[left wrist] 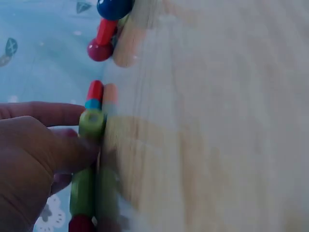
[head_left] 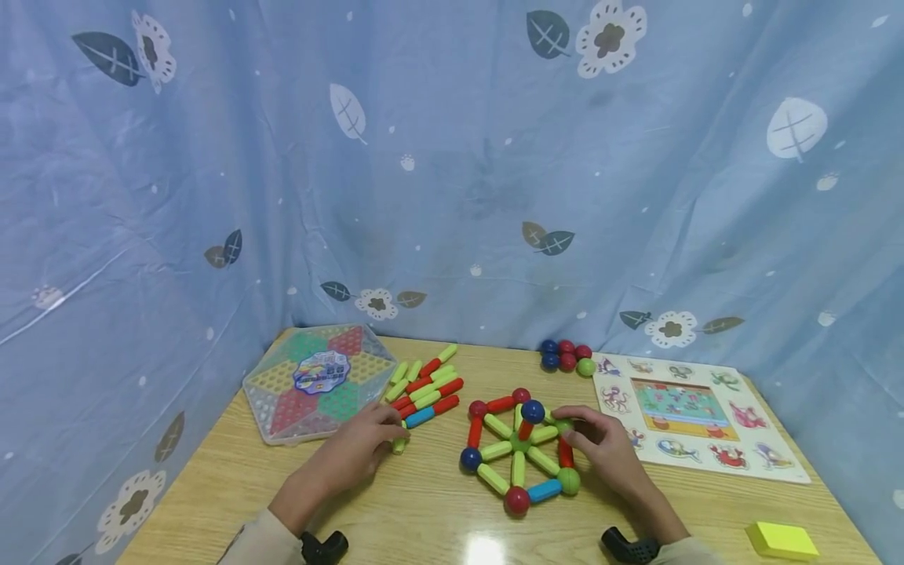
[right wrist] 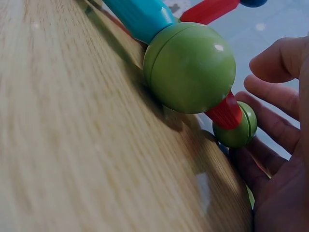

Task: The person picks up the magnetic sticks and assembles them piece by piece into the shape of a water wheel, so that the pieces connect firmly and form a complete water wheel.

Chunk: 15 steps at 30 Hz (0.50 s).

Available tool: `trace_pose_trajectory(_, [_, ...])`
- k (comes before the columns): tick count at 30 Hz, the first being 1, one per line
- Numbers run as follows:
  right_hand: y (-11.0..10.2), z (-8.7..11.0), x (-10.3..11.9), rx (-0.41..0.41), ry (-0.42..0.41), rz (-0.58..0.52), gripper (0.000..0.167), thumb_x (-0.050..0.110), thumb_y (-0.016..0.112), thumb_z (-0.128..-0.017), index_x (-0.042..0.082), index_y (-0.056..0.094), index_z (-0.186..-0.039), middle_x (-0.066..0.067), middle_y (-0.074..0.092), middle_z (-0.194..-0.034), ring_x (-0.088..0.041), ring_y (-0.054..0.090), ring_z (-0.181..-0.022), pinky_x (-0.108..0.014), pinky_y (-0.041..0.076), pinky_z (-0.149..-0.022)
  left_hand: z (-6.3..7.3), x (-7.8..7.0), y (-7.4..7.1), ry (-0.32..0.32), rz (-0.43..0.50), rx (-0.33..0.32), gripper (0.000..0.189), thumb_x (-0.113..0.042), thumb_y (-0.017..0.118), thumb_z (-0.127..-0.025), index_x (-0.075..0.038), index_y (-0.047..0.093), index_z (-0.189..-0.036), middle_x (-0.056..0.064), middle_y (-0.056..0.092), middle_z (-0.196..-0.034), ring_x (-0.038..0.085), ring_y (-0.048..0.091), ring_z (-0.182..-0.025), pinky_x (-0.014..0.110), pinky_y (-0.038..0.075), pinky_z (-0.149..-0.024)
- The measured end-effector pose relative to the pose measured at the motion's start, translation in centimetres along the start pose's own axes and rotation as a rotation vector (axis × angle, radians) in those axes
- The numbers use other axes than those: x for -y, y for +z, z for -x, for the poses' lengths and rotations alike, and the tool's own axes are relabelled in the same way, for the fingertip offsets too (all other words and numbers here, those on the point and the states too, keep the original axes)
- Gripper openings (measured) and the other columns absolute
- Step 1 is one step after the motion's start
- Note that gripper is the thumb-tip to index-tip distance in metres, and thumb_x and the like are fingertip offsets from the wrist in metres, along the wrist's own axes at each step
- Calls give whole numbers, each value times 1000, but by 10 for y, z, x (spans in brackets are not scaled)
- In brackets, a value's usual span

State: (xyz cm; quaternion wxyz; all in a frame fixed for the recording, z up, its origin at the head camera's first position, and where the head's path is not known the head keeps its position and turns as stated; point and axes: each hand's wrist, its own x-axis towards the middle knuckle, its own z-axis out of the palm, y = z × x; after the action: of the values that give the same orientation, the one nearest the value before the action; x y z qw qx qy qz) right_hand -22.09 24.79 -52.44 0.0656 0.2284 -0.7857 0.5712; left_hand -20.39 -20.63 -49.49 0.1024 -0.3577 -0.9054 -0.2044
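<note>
Hexagonal frame (head_left: 519, 442) of rods and balls lies flat on the tabletop (head_left: 417, 518), in front of the person and between the two hands. From its green hub one red rod (head_left: 526, 430) stands up, with a dark blue ball (head_left: 533, 412) on top; the spokes spread around, probably so that this post has a firm base.

The right hand (head_left: 606, 451) is at the frame's right side. Its fingers are slightly bent and loosely spread about a green corner ball (right wrist: 235, 126), while the thumb stands apart from it in the right wrist view. I think it is placed there for keeping the frame steady, but how firmly it presses I cannot tell.

The left hand (head_left: 363, 443) pinches a yellow-green rod (left wrist: 91, 123) between thumb and forefinger, near its end, perhaps because such a grip leaves most of the rod free. Just beside are the loose rods (head_left: 420, 384), near enough for this hand. The loose balls (head_left: 567, 362) sit together behind the frame, likely grouped to be out of the way.
</note>
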Motion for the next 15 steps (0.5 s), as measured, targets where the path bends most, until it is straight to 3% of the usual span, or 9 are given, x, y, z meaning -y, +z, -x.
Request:
trace_pose_trajectory(4, [3,0,0,1,1,5,25,-5,65,-104,-5,73,-128,-28,72,-130,-3,69,-119,-13,54,-100,-3,-3,0,-15,-25,-7,19,-3,81,-97,-19,81,-108,-5,70,-116,16,60,-110,38,60,-93])
trace_pose_trajectory(7, [3,1,0,-6,9,18,26,-4,66,-103,-4,74,-128,-26,73,-130,-3,69,-118,-13,53,-99,-7,-10,3,-46,64,-48,18,-8,80,-99,-17,77,-113,-5,71,-118,14,63,-110,38,60,-94])
trace_pose_trajectory(9, [3,2,1,-13,11,26,26,-5,67,-103,-3,74,-127,-25,73,-129,-3,69,-117,-13,54,-99,-12,-20,9,-94,206,-87,19,-9,76,-103,-16,74,-120,-4,73,-119,13,67,-109,36,61,-94])
trace_pose_trajectory(13, [2,2,0,-23,4,27,25,-6,67,-102,-3,74,-126,-25,74,-128,-2,69,-117,-13,54,-99,-29,-48,27,-239,617,-146,29,-10,72,-106,-7,71,-135,6,75,-124,16,71,-112,28,61,-97])
trace_pose_trajectory(15, [2,2,0,-23,-1,18,25,-6,68,-102,-4,74,-126,-26,74,-128,-2,69,-118,-13,54,-99,-38,-62,39,-310,774,-171,33,-13,73,-106,-4,70,-137,10,75,-126,18,71,-113,26,60,-98])
